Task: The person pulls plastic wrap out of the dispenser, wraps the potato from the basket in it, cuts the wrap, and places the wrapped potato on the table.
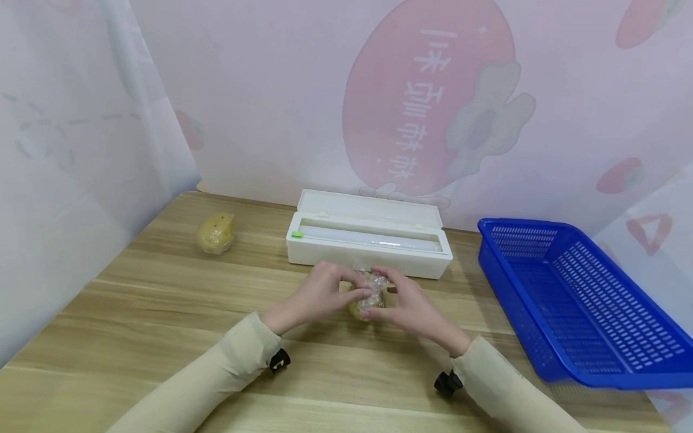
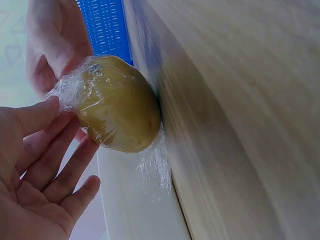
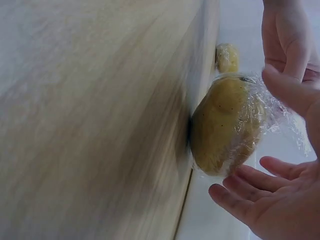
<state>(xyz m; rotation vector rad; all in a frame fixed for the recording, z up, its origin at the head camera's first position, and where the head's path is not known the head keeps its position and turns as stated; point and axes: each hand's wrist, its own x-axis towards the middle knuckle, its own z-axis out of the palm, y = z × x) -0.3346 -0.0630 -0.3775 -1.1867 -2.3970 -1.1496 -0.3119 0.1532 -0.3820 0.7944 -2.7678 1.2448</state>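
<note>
A potato (image 2: 122, 105) in clear plastic wrap rests on the table in front of the white box, both hands around it. The bunched plastic wrap (image 1: 377, 281) is gathered on top of it. My left hand (image 1: 319, 294) pinches this bunch between thumb and index finger, the other fingers spread near the potato's side. With its thumb by the wrap and its fingertips at the potato's far side, my right hand (image 1: 414, 304) spans the potato in a loose arc. A loose flap of wrap (image 2: 156, 167) hangs beside the potato in the left wrist view.
A second wrapped potato (image 1: 216, 233) lies at the back left of the wooden table (image 1: 178, 325). The white plastic wrap box (image 1: 368, 260) stands at the back, lid up, its roll (image 1: 368, 236) inside. To the right is a blue basket (image 1: 514, 313). A printed cloth (image 1: 260, 96) hangs behind.
</note>
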